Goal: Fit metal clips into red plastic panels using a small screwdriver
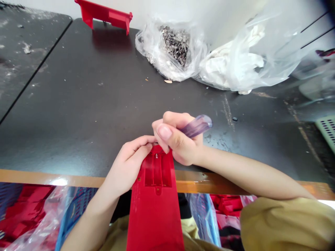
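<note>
A long red plastic casing (157, 212) rests across the table's front edge, its far end on the table side and its near end towards my body. Near its far end is a recessed compartment with several lengthwise slots, like a battery bay, and a small silver metal contact (156, 156) shows at its top. My left hand (133, 160) grips the casing's far left corner, thumb on top. My right hand (180, 137) is closed round a screwdriver (197, 126) with a translucent purple handle, over the casing's far right corner. Its shaft and tip are hidden behind my fingers.
At the back lie an open plastic bag of small metal parts (176, 45) and a bag with white contents (232, 66). Another red casing (104, 15) leans on the wall. Blue crates (69, 212) with red parts stand below the table edge. A pale green basket (327, 130) is far right.
</note>
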### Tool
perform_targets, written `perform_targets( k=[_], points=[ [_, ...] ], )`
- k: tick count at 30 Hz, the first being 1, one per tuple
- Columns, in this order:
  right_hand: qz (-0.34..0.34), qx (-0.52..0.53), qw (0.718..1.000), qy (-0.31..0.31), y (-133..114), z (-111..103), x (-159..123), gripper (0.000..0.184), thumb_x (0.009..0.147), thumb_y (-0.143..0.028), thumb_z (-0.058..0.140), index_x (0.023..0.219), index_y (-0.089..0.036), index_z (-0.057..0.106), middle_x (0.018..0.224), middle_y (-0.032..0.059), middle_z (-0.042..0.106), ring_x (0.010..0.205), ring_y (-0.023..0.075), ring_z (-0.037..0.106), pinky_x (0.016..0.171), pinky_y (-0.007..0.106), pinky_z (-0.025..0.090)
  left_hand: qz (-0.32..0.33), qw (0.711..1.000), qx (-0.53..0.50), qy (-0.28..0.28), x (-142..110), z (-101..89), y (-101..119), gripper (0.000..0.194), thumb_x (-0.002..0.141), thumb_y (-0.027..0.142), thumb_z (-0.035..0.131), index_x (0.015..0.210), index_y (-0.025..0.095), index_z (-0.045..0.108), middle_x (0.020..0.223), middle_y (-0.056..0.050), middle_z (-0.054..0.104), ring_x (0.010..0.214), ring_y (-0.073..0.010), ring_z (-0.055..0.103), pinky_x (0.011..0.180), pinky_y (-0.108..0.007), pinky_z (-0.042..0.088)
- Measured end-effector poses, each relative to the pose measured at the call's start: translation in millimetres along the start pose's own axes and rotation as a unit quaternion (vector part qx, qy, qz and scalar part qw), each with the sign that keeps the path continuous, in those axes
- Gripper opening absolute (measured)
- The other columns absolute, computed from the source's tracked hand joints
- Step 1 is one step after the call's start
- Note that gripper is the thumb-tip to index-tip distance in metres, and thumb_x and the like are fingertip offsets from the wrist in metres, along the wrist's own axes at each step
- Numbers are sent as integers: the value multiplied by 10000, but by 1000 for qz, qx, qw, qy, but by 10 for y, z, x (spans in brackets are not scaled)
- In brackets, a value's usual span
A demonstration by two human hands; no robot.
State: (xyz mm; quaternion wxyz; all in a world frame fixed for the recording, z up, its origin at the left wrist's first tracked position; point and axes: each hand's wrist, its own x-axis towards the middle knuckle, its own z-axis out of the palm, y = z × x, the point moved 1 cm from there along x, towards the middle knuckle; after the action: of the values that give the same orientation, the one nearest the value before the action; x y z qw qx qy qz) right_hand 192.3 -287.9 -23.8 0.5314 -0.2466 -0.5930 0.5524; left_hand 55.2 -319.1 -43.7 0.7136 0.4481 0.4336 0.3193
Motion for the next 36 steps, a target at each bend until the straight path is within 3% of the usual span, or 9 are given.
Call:
perform_targets(
  k=[5, 8, 13, 17, 21, 26, 36],
  points=[
    [0, 60, 997, 47, -120, -85, 71, 539, 920, -401, 603, 491, -188, 357, 379, -74, 346, 346, 34, 323, 358, 209, 241, -16, 999, 41, 20, 4, -14, -10, 240, 960, 259, 534, 1038, 301, 757, 1046, 66, 757, 997, -128, 663, 888, -220, 449],
    [-9, 41, 998, 35, -196, -115, 82, 582, 934, -428, 580, 479, -174, 323, 376, -74, 306, 336, 22, 301, 362, 209, 223, -38, 998, 51, 29, -7, -11, -6, 228, 954, 298, 548, 1052, 298, 753, 1099, 48, 751, 1037, -167, 665, 918, -264, 452],
    [-11, 26, 999, 29, -169, -93, 18, 507, 968, -321, 550, 542, -168, 321, 452, -77, 295, 390, 22, 300, 374, 198, 167, -52, 998, 35, 22, -25, -2, 0, 233, 959, 302, 536, 1048, 302, 752, 1059, 54, 757, 957, -150, 665, 868, -254, 461],
    [-16, 24, 999, 39, -173, -83, -13, 418, 945, -217, 546, 574, -178, 357, 485, -81, 291, 424, 36, 347, 406, 186, 223, -42, 998, 37, 37, -14, -2, -6, 222, 951, 289, 550, 1035, 299, 755, 1039, 68, 759, 935, -131, 663, 835, -219, 454],
    [-55, -33, 996, 56, -166, -104, -34, 345, 935, -208, 567, 629, -190, 410, 513, -84, 381, 433, 44, 372, 422, 194, 271, -34, 998, 39, 47, -13, 0, -7, 220, 949, 291, 555, 1044, 279, 754, 1023, 57, 763, 925, -138, 666, 840, -222, 452],
    [-134, -114, 982, 72, -118, -109, -65, 420, 927, -281, 609, 599, -189, 363, 497, -70, 396, 410, 44, 358, 393, 219, 227, -35, 998, 23, 43, -48, -8, -23, 255, 972, 314, 511, 1084, 273, 737, 1033, 34, 755, 939, -170, 653, 846, -262, 459],
    [-152, -184, 968, 73, -147, -86, -71, 455, 946, -346, 560, 583, -204, 324, 461, -61, 397, 360, 47, 329, 345, 220, 250, -24, 998, 24, 45, -35, 7, -18, 244, 971, 305, 517, 1063, 275, 741, 1005, 44, 763, 930, -156, 666, 833, -241, 473]
  ],
)
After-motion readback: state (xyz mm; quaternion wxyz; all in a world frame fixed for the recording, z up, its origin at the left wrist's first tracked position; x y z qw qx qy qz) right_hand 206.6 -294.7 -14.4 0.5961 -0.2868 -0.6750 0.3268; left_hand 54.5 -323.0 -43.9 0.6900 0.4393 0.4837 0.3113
